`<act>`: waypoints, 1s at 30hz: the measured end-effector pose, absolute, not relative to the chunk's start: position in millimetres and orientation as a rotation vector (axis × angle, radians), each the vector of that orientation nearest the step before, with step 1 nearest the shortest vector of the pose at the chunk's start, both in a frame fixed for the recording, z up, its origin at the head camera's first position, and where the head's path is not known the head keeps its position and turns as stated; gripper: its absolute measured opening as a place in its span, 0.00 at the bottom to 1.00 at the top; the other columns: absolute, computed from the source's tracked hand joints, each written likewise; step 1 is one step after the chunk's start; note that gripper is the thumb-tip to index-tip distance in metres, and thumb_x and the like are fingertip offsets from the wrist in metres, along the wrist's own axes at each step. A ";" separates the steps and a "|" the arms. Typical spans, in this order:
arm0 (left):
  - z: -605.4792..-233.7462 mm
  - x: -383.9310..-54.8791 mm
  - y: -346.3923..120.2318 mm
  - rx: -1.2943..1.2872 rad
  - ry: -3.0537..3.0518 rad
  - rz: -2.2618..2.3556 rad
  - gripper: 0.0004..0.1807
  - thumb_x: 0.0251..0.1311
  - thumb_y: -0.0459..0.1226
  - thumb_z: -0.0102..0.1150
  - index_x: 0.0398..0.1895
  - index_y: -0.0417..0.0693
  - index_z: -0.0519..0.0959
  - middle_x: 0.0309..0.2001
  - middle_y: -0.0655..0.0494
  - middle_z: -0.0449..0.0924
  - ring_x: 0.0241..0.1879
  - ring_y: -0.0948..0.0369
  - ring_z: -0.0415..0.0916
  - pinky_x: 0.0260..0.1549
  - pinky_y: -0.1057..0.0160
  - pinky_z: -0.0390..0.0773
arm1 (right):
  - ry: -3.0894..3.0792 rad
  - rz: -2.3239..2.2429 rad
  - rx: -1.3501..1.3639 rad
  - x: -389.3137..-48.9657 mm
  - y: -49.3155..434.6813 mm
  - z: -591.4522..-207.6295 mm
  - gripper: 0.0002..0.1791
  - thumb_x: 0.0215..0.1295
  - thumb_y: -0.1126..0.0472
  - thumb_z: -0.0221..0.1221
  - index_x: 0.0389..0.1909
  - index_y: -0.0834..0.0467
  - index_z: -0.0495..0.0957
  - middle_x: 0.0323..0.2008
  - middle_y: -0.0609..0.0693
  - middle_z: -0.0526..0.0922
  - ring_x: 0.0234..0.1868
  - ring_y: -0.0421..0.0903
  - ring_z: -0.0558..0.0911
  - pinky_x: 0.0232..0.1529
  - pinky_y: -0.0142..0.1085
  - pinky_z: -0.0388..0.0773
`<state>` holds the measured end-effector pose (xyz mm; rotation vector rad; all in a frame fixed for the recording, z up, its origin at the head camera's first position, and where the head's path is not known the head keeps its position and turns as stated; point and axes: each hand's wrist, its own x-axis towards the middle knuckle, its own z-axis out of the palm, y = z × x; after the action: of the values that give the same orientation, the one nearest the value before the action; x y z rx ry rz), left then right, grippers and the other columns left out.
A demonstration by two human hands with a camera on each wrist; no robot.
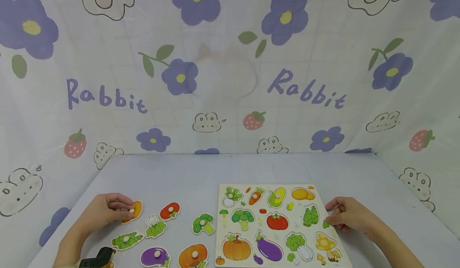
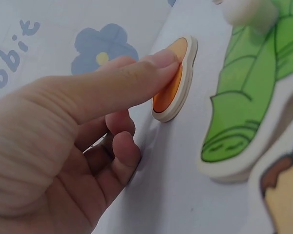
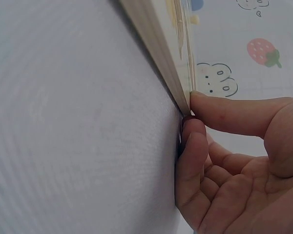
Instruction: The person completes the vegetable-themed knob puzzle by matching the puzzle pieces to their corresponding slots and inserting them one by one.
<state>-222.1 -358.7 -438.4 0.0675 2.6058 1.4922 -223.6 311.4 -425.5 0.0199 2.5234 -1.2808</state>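
My left hand point(image 1: 104, 212) pinches an orange, two-lobed puzzle piece point(image 1: 136, 211) with a white knob, at the left of the table. In the left wrist view, the thumb hides part of this orange piece point(image 2: 170, 95). My right hand point(image 1: 346, 216) holds the right edge of the wooden vegetable puzzle board point(image 1: 264, 236). In the right wrist view, the thumb is on the face of the board point(image 3: 158, 48), with curled fingers at its edge. Knobbed radish point(image 1: 229, 201), carrot point(image 1: 254, 198) and corn point(image 1: 279, 192) pieces sit in the board's top row.
Loose knobbed pieces lie between my left hand and the board: tomato point(image 1: 167, 213), bok choy point(image 1: 155, 231), broccoli point(image 1: 206, 227), green shoots point(image 1: 133, 237), eggplant point(image 1: 149, 257) and pumpkin point(image 1: 187, 254). A patterned curtain point(image 1: 230, 72) hangs behind the table point(image 1: 172, 176).
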 end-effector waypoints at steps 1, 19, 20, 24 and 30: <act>-438.5 -222.2 -359.4 0.060 2.618 1.489 0.22 0.49 0.40 0.76 0.44 0.37 0.82 0.38 0.49 0.86 0.35 0.55 0.82 0.33 0.61 0.81 | 2.522 -1.282 0.018 -223.7 311.4 -425.8 0.21 0.58 0.66 0.68 0.47 0.70 0.71 0.25 0.52 0.75 0.26 0.47 0.73 0.27 0.38 0.74; -421.7 -224.2 -352.7 -0.023 2.825 1.477 0.26 0.48 0.49 0.77 0.45 0.42 0.82 0.38 0.52 0.86 0.37 0.57 0.75 0.31 0.62 0.72 | 2.513 -1.296 0.009 -224.0 312.1 -426.7 0.20 0.58 0.66 0.68 0.47 0.70 0.71 0.25 0.52 0.75 0.26 0.47 0.73 0.26 0.38 0.74; -420.4 -223.8 -350.8 -0.008 2.845 1.495 0.26 0.48 0.49 0.76 0.45 0.42 0.82 0.38 0.52 0.86 0.37 0.58 0.75 0.30 0.63 0.72 | 2.512 -1.296 0.010 -224.0 312.1 -426.6 0.20 0.58 0.66 0.68 0.47 0.70 0.71 0.25 0.52 0.75 0.26 0.47 0.73 0.26 0.38 0.74; -415.8 -222.9 -339.2 0.048 2.950 1.608 0.24 0.48 0.47 0.77 0.43 0.41 0.82 0.36 0.53 0.87 0.32 0.61 0.74 0.27 0.66 0.71 | 2.514 -1.292 0.008 -223.8 312.2 -426.8 0.20 0.58 0.66 0.67 0.47 0.69 0.71 0.25 0.52 0.75 0.26 0.47 0.73 0.27 0.38 0.74; -410.0 -225.5 -313.5 0.092 3.077 1.722 0.21 0.49 0.44 0.77 0.42 0.42 0.83 0.34 0.53 0.86 0.29 0.62 0.72 0.24 0.69 0.71 | 2.522 -1.285 0.004 -223.0 311.4 -425.6 0.20 0.58 0.66 0.67 0.47 0.70 0.71 0.25 0.52 0.75 0.26 0.47 0.73 0.27 0.39 0.74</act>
<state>-225.5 -313.5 -410.0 0.0919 3.0774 1.7220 -223.0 311.4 -425.6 0.0038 2.5220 -1.2852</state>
